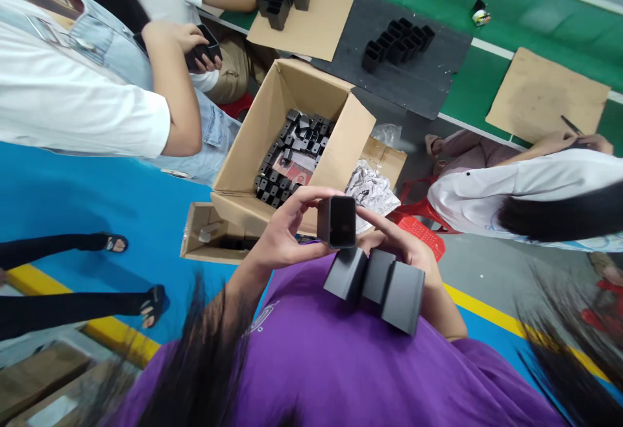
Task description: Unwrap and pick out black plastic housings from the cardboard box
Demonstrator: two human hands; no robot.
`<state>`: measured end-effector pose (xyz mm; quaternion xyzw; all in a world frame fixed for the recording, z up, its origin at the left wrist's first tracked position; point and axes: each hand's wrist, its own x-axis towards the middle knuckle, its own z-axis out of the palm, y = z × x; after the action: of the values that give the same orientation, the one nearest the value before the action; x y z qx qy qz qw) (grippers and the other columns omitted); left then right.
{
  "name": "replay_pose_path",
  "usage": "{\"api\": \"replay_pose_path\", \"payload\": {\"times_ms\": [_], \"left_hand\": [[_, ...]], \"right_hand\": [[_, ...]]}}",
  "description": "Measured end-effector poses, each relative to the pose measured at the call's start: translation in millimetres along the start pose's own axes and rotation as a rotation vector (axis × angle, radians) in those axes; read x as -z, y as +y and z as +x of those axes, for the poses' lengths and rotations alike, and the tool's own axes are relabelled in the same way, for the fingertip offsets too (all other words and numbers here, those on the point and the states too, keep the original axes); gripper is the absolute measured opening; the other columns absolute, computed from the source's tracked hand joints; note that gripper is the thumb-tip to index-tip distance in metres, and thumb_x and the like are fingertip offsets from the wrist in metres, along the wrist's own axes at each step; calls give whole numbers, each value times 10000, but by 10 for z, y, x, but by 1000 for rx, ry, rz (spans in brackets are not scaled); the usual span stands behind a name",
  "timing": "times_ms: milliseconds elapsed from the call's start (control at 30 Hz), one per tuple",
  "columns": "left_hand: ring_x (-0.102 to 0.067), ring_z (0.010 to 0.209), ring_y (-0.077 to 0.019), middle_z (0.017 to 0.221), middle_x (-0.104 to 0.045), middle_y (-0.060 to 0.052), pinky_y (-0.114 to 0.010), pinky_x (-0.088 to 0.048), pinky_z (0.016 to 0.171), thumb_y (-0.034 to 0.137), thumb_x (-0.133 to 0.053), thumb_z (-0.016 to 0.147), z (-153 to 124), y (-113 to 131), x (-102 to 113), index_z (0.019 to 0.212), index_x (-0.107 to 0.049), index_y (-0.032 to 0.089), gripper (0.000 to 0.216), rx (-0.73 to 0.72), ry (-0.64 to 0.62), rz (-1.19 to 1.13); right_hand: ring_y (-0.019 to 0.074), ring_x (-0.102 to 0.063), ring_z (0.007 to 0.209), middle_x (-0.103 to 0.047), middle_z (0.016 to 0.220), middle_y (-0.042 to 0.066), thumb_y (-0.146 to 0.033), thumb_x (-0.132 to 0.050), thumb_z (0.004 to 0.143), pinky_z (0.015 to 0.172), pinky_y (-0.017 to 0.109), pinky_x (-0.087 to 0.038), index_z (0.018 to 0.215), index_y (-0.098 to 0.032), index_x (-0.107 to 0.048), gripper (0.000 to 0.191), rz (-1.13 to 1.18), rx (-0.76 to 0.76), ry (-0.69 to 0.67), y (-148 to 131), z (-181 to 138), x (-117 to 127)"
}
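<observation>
My left hand (pixel 287 232) is closed round a black, square-mouthed hollow case (pixel 335 222), thumb below and fingers above, its opening facing up toward me. Against the purple shirt, my right hand (pixel 406 242) holds three more black cases (pixel 403 296) from behind; most of its fingers are hidden by them. The right index finger reaches to the side of the case in my left hand. Just beyond both hands stands an open cardboard box (pixel 243 177) with many small black cases (pixel 304 135) in rows inside.
Left of me, a person (pixel 180 44) handles a black case. Another person sits at right (pixel 487 187). Black cases (pixel 396 41) stand on a dark mat (pixel 433 89) across the green table. Crumpled paper (pixel 370 187) and a smaller carton (pixel 195 232) flank the box.
</observation>
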<state>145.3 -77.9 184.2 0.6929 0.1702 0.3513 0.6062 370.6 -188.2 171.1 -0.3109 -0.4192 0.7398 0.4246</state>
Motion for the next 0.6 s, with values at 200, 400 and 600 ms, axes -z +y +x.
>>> {"api": "replay_pose_path", "payload": {"times_ms": [200,400,600], "left_hand": [[-623,1204,-259,1302,-658,-92,-389,-502,1054,192,-896,646,15,11,35,1362,-571,305,795,-14,-8,89],[-608,1209,-275,1313,-648,-100,-422,-499,1046,205,-882,673,40,51,52,1375,-559,314,781,-31,-37,161],[-586,1231,-262,1336,-620,-45,-406,-467,1085,200,-859,703,45,32,60,1396,-532,333,777,0,-55,132]], "right_hand": [[213,-662,808,-699,820,24,-570,-713,808,795,362,-511,1511,-243,-472,813,-96,79,175,-118,-90,-136],[186,-660,803,-716,870,19,-456,-694,856,776,329,-501,1540,-244,-418,767,-178,155,-7,-199,-77,1],[142,-641,829,-709,921,-11,-362,-625,926,802,283,-484,1520,-326,-444,622,-191,163,29,-222,-93,-32]]}}
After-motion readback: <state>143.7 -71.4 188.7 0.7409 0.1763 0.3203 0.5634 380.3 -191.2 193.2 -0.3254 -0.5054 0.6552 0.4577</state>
